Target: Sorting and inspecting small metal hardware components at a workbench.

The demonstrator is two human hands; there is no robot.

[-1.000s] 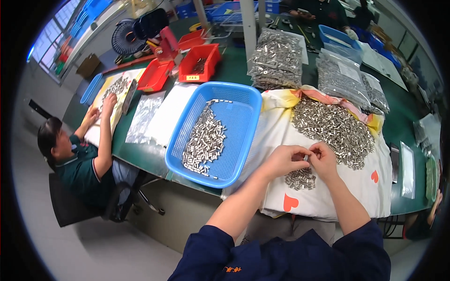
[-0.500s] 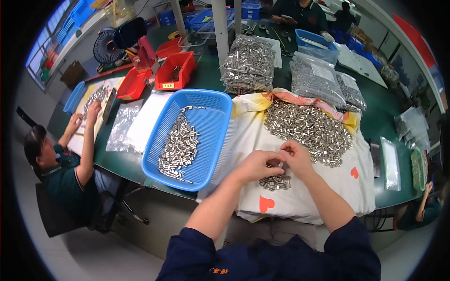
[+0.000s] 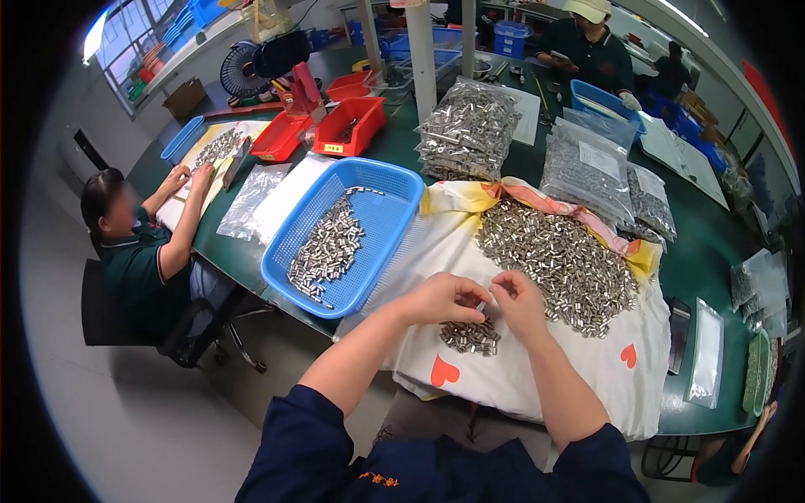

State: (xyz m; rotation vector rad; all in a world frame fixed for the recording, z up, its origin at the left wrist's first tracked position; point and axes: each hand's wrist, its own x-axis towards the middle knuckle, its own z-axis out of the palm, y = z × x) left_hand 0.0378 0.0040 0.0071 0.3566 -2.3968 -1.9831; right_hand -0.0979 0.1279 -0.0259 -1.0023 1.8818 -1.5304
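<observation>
My left hand (image 3: pixel 446 299) is curled in a pinch, with a small shiny metal cylinder (image 3: pixel 480 308) at its fingertips. Close beside it, my right hand (image 3: pixel 520 306) has thumb and fingers pressed together; whatever they may hold is too small to make out. Just below my left hand lies a little heap of metal cylinders (image 3: pixel 470 337) on a white cloth (image 3: pixel 537 381) with orange hearts. A much larger pile of the same cylinders (image 3: pixel 562 264) spreads over the cloth beyond my right hand. To the left, a blue plastic basket (image 3: pixel 381 260) contains many more cylinders.
Bulging clear bags of metal parts (image 3: pixel 468 130) are stacked behind the cloth, with more bags (image 3: pixel 587 172) to their right. Red bins (image 3: pixel 356 126) stand at the back left. A co-worker (image 3: pixel 138 235) sits at the left, another person (image 3: pixel 587 54) is across the table.
The view has shifted, so the table appears tilted and moved. My hands have drawn slightly apart at the fingertips, and the cylinder at my left fingers shows more clearly.
</observation>
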